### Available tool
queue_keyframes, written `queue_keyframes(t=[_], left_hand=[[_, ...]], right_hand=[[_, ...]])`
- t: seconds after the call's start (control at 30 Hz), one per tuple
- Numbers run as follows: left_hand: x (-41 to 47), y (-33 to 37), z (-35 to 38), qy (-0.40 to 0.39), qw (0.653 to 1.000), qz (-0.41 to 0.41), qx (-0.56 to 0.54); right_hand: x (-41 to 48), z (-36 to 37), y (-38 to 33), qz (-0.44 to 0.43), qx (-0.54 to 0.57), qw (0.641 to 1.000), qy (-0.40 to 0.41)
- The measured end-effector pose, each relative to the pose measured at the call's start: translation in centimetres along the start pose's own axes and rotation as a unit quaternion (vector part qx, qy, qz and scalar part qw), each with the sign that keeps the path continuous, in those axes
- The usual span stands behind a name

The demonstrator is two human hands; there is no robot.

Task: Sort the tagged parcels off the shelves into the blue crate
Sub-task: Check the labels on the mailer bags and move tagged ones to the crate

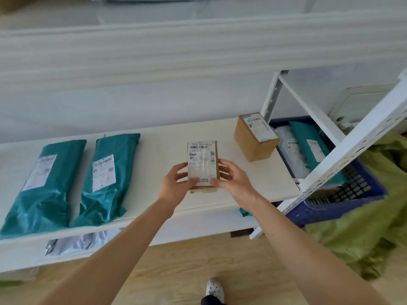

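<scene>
- Small labelled box: brown card, white label on top, held over the middle of the white shelf.
- Left hand: fingers curled round the box's left edge.
- Right hand: fingers curled round its right edge, thumb on the label.
- Two teal mailer bags: flat, side by side at the shelf's left.
- Second cardboard box: near the shelf's right end.
- Blue crate: on the floor past the shelf's right end, holding a teal bag and a pale one.
- Green cloth: crumpled beside the crate.
</scene>
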State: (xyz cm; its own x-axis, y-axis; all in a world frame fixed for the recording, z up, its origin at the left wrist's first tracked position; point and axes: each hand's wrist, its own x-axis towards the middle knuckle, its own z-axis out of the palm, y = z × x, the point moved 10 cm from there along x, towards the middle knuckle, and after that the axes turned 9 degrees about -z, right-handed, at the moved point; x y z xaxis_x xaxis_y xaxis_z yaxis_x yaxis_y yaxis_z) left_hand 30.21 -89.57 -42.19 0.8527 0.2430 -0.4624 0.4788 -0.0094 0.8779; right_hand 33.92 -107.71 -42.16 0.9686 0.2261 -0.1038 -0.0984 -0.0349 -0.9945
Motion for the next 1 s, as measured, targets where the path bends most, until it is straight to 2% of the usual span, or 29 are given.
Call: queue_keyframes(t=[0.23,0.57,1.0], left_hand=[[-5.7,0.6,-3.8,-0.024,0.998,0.050,-0.003],[-11.9,-1.6,-10.0,-0.040,0.997,0.065,0.007],[-13.4,-3.4,-14.1,-0.060,0.996,0.068,-0.001]], right_hand=[[-5.4,3.8,-2.4,-0.027,0.006,1.000,-0.001],[-12.5,10.4,-3.6,-0.044,-0.002,0.999,-0.022],[-13.7,14.7,-3.9,-0.043,-0.030,0.997,-0.054]])
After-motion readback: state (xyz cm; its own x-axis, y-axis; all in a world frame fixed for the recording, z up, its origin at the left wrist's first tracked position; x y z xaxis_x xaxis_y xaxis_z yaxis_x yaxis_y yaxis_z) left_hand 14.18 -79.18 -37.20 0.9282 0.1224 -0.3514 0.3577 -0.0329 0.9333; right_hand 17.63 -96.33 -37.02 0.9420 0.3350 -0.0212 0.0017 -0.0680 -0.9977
